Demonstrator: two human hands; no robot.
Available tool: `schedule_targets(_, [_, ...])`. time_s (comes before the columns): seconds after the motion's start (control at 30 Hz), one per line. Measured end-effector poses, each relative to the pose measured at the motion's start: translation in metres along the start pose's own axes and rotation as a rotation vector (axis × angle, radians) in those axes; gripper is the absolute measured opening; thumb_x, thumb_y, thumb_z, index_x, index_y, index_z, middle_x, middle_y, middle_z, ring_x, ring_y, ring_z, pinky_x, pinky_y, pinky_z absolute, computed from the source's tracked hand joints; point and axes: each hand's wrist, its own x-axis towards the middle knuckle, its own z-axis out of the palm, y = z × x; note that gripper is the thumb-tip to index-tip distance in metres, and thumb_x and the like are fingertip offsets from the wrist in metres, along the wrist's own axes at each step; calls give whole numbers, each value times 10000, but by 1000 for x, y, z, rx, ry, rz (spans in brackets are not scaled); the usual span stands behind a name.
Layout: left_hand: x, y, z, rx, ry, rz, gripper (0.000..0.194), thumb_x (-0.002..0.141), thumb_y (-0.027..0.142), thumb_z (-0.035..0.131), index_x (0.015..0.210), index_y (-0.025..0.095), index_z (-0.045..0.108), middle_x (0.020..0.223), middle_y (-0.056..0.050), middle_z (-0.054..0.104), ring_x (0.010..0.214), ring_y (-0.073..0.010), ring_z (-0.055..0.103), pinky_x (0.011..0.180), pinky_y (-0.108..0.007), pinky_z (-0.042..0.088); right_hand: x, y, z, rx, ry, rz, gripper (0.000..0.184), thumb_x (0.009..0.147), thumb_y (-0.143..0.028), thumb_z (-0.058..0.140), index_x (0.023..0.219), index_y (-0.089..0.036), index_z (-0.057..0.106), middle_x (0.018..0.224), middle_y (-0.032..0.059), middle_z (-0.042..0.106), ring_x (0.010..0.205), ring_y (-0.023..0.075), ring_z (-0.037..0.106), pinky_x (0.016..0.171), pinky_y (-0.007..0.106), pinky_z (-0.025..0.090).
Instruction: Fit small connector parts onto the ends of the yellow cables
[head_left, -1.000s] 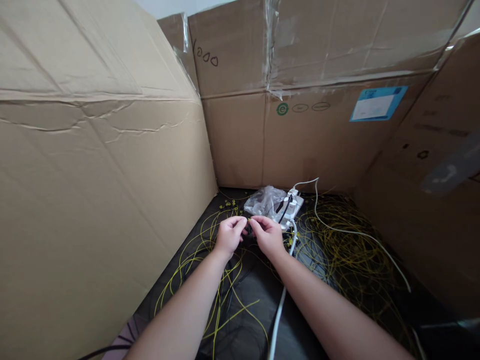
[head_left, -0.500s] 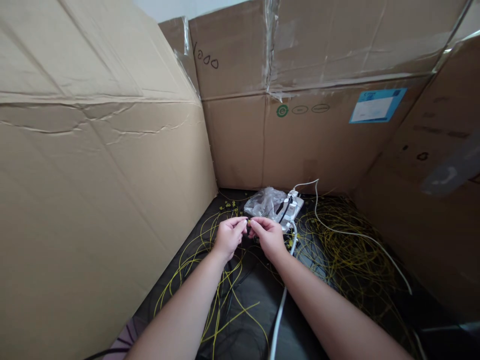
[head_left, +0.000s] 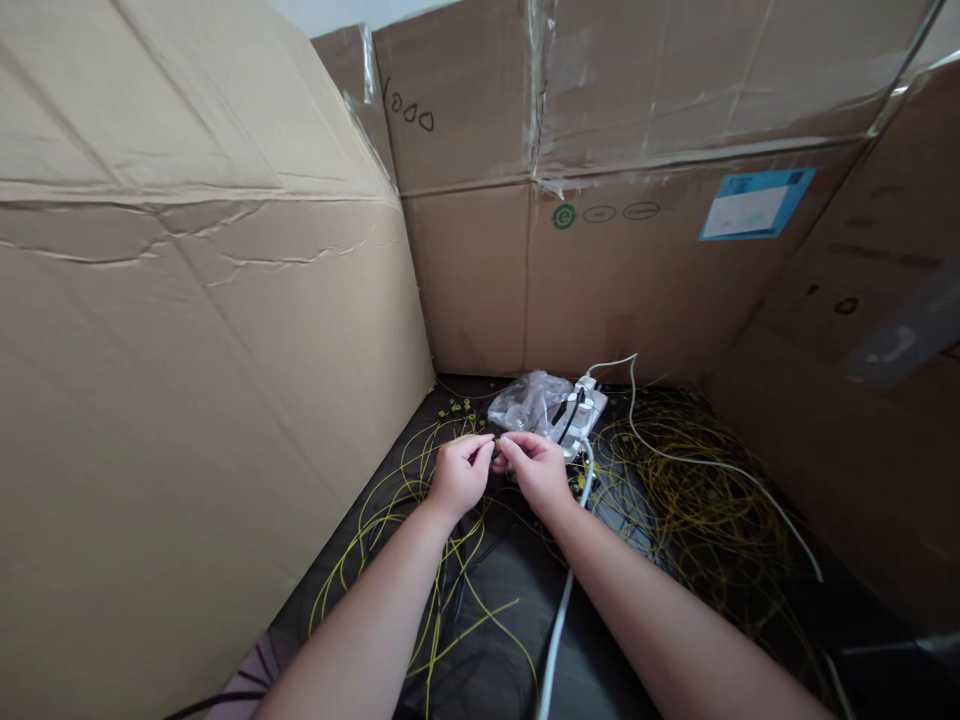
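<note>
My left hand [head_left: 459, 476] and my right hand [head_left: 540, 474] meet over the dark table, both closed in a pinch. Thumb and forefinger of the left are on a small black piece [head_left: 493, 450], too small to name. A tiny yellow piece [head_left: 501, 442] shows at the right fingertips; its kind cannot be made out. Whether the two pieces are joined is hidden by the fingers. Just beyond the hands lie a clear plastic bag [head_left: 529, 400] and a white power strip [head_left: 590, 408] with plugs in it.
Thin yellow wires [head_left: 697, 480] lie tangled on the right, and looser yellow wires [head_left: 382, 515] spread to the left. A thick white cable [head_left: 557, 640] runs toward me between my forearms. Small yellow bits [head_left: 457, 408] are scattered at the back. Cardboard walls [head_left: 480, 280] enclose the table.
The view has shifted very slightly. Both hands stay together in the same place, their fingertips moving only a little around the small pieces.
</note>
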Motion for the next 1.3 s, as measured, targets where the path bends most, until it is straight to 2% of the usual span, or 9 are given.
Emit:
schedule_targets(0.17, [-1, 1, 0, -31, -1, -16, 194, 776, 260, 539, 854, 182, 699, 864, -84, 685, 813, -190, 625, 782, -325, 483, 0, -2, 0, -10, 1, 10, 290, 608, -378, 706, 747, -131, 639, 553, 17, 621, 485, 134, 586, 528, 284, 535])
schedule_targets(0.27, [-2, 1, 2, -114, -5, -91, 199, 765, 280, 551, 855, 176, 695, 853, -79, 684, 792, -187, 623, 753, -312, 486, -1, -3, 1, -6, -9, 9, 288, 609, -381, 704, 741, -135, 635, 542, 15, 619, 477, 134, 586, 532, 287, 540])
schedule_targets(0.37, [-3, 1, 5, -252, -19, -224, 217, 752, 313, 562, 841, 162, 691, 738, -60, 673, 663, -160, 606, 617, -272, 484, -1, -3, 0, -25, -17, -11, 292, 621, -393, 694, 742, -134, 633, 541, 19, 619, 474, 139, 586, 524, 291, 540])
schedule_targets(0.53, [-4, 1, 9, -478, -15, -405, 234, 715, 332, 601, 823, 139, 677, 550, 11, 568, 415, -59, 426, 400, -189, 324, -1, -1, -1, -54, -13, -37, 306, 627, -404, 688, 749, -129, 633, 553, 25, 626, 478, 145, 591, 519, 291, 535])
schedule_targets(0.73, [-5, 7, 11, -665, -22, -509, 278, 664, 338, 651, 832, 117, 647, 510, 37, 499, 384, -28, 348, 363, -167, 206, -3, -3, -2, -73, -26, -49, 261, 646, -377, 674, 735, -136, 623, 563, 22, 622, 489, 144, 594, 537, 288, 532])
schedule_targets(0.83, [-5, 11, 11, -725, -11, -551, 286, 633, 340, 672, 797, 107, 641, 492, 48, 464, 373, -17, 317, 356, -167, 185, -5, -4, -1, -144, -42, -120, 227, 678, -369, 645, 719, -147, 621, 591, 23, 622, 508, 143, 595, 541, 281, 528])
schedule_targets(0.93, [-5, 14, 10, -784, -9, -578, 285, 614, 326, 686, 787, 103, 644, 490, 54, 442, 369, -10, 296, 350, -165, 173, -7, -5, -1, -213, -43, -214, 206, 716, -360, 608, 720, -155, 623, 640, 29, 621, 527, 135, 591, 531, 264, 517])
schedule_targets(1.03, [-5, 13, 10, -825, -30, -572, 270, 629, 315, 680, 794, 105, 645, 503, 48, 454, 375, -11, 308, 352, -162, 174, -8, -6, -1, -234, -43, -242, 198, 724, -354, 598, 711, -159, 627, 648, 29, 614, 534, 130, 585, 531, 256, 511])
schedule_targets(1.3, [-6, 7, 10, -767, -57, -505, 305, 661, 333, 665, 857, 100, 644, 536, 21, 498, 425, -37, 398, 369, -157, 203, -5, -7, -3, 11, -69, -48, 193, 657, -318, 669, 702, -134, 636, 545, 12, 604, 473, 120, 562, 506, 256, 503])
